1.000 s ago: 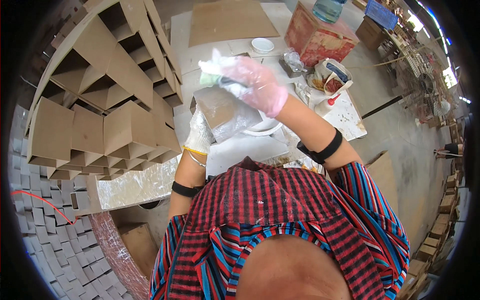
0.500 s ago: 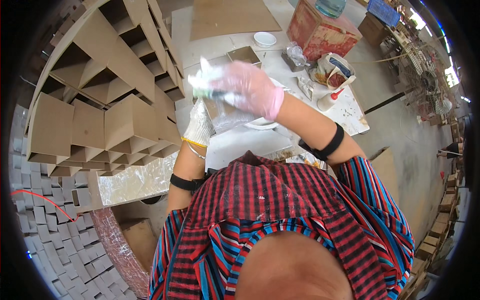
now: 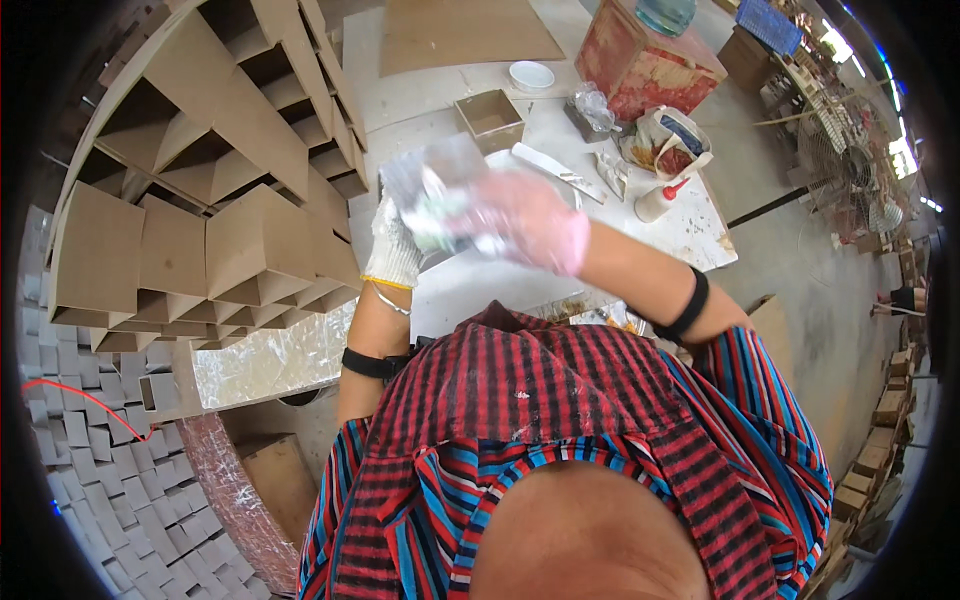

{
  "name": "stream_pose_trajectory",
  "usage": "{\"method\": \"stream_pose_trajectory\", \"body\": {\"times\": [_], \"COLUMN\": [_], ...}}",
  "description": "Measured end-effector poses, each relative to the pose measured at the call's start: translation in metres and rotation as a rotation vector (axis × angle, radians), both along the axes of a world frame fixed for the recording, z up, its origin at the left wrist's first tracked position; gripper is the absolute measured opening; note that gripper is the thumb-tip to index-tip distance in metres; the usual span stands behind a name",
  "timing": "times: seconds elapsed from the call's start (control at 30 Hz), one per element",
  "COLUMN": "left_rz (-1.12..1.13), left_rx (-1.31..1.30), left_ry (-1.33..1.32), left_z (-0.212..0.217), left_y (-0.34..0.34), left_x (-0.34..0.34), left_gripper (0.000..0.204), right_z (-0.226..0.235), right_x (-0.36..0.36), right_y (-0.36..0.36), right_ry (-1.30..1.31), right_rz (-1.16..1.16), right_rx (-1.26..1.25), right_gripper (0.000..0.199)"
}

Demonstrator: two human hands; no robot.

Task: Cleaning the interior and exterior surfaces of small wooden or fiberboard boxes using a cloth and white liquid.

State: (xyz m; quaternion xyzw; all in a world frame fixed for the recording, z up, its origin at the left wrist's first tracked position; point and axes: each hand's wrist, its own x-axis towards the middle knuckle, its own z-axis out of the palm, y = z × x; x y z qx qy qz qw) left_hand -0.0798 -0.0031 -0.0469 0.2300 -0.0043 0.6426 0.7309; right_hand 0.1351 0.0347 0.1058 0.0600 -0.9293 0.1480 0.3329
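While the left hand (image 3: 398, 240), in a white knitted glove, meets the small box (image 3: 432, 168) from about seven o'clock, the right hand (image 3: 530, 215), in a thin pinkish glove, reaches over the same box from between three and four o'clock. The left fingers are mostly hidden by the box, so I cannot tell how they are set. The right fingers are blurred; a white and pale-green wad (image 3: 436, 222) shows at their tips, and I cannot tell whether they pinch it or press flat.

The small box is above the near part of the white table (image 3: 480, 290). Its upper face has a greyish, shiny look, so work on it seems under way rather than finished; its other faces cannot be judged.

Going by the clock from that box, a brown open box (image 3: 505, 136) sits at one o'clock, plain-looking and apart from both hands. The stacked boxes (image 3: 262, 245) at nine o'clock also look plain brown; whether they are done or waiting does not show. At three o'clock lie a white strip (image 3: 552, 168) and, farther out, a red-tipped bottle (image 3: 653, 206), both untouched.
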Motion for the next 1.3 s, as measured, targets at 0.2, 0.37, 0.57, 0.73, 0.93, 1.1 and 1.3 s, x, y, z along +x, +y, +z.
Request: {"method": "stream_pose_trajectory", "body": {"times": [0.2,0.37,0.57,0.73,0.93,1.1,1.3], "left_rz": [0.451,0.465,0.471,0.435,0.389,0.438,0.435], "left_rx": [-0.485,-0.653,-0.584,-0.566,-0.439,-0.383,-0.504], "left_ry": [0.255,0.187,0.331,0.11,0.188,0.149,0.181], "left_z": [0.062,0.089,0.072,0.095,0.076,0.064,0.06], "left_y": [-0.022,-0.023,-0.021,-0.026,-0.017,-0.018,-0.003], "left_x": [0.044,0.045,0.051,0.041,0.038,0.024,0.028], "left_gripper": [0.048,0.048,0.05,0.05,0.055,0.053,0.052], "right_z": [-0.001,0.0,-0.009,0.009,0.011,0.003,0.014], "right_x": [-0.015,0.006,-0.01,0.025,0.015,0.031,0.034], "right_y": [0.044,0.009,0.049,0.002,0.046,0.023,0.024], "right_ry": [-0.161,-0.175,0.03,-0.29,0.007,-0.04,-0.12], "right_rz": [-0.353,-0.085,-0.227,-0.134,-0.261,-0.131,-0.193], "right_rx": [0.06,-0.044,0.097,0.016,-0.185,0.085,-0.198], "right_gripper": [0.054,0.047,0.049,0.055,0.048,0.055,0.056]}}
